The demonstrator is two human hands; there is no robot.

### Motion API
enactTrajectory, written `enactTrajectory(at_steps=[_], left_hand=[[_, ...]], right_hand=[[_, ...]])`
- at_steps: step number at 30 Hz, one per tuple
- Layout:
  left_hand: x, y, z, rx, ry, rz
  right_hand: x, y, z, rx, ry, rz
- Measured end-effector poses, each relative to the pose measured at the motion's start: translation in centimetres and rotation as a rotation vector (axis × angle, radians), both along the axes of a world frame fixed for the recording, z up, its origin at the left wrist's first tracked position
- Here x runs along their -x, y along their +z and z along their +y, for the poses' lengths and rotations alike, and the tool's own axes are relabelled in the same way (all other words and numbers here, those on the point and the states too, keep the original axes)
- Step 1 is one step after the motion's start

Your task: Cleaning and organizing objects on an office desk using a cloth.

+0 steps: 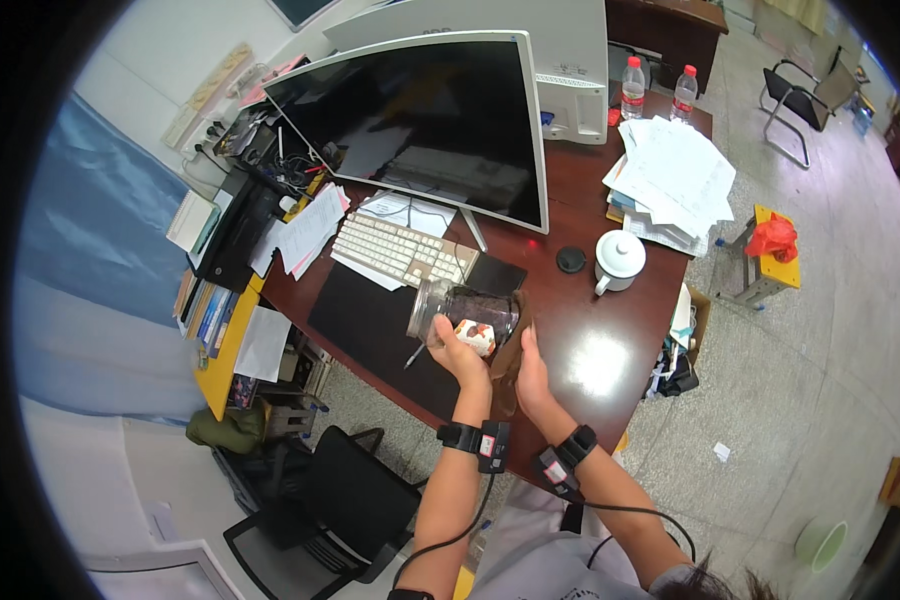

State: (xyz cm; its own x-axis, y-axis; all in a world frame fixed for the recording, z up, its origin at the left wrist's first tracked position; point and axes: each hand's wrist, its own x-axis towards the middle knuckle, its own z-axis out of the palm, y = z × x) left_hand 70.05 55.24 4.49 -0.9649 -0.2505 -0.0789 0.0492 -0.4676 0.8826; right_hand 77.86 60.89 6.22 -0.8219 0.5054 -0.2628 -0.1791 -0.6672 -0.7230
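My left hand (461,364) grips a clear glass jar (484,304) that is tipped on its side above the desk. The jar's threaded mouth points left, and a label with a printed picture sits on its side. At the jar's base, a brown cloth (510,358) hangs down between my hands. My right hand (534,381) holds the cloth against the base with its fingers nearly straight; part of its grip is hidden. Under the jar lies a black desk mat (364,322) with a pen (414,356) on it. A round black lid (571,259) rests to the right, beside a white lidded mug (619,260).
Behind the jar are a keyboard (405,251) and a large monitor (427,120). Stacked papers (675,176) and two water bottles (633,90) occupy the desk's far right. A black office chair (360,480) stands at the lower left. Cables run from both wristbands.
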Motion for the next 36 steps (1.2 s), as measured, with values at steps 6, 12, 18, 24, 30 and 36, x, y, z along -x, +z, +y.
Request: enactTrajectory(at_steps=[6, 12, 18, 24, 30, 36], left_hand=[[-0.4, 0.0, 2.8, -0.003, -0.013, 0.105], [-0.4, 0.0, 1.9, 0.285, -0.120, 0.328], [-1.3, -1.0, 0.2, 0.347, -0.075, 0.199], [-1.9, -2.4, -3.9, 0.833, -0.180, 0.311], [-1.2, -3.6, -5.6, 0.783, -0.260, 0.285], [0.5, -4.1, -6.9, 0.675, -0.230, 0.318]], right_hand=[[0.8, -3.5, 3.7, 0.209, 0.066, -0.003], [-2.1, -3.8, 1.4, 0.385, 0.121, -0.074], [-2.6, -5.6, 3.2, -0.136, 0.003, -0.161], [-5.0, -10.3, 6.6, -1.653, 0.176, -0.465], [2.8, -11.8, 9.0, -1.783, 0.204, -0.527], [9.7, -12.7, 10.5, -2.078, 0.344, -0.478]])
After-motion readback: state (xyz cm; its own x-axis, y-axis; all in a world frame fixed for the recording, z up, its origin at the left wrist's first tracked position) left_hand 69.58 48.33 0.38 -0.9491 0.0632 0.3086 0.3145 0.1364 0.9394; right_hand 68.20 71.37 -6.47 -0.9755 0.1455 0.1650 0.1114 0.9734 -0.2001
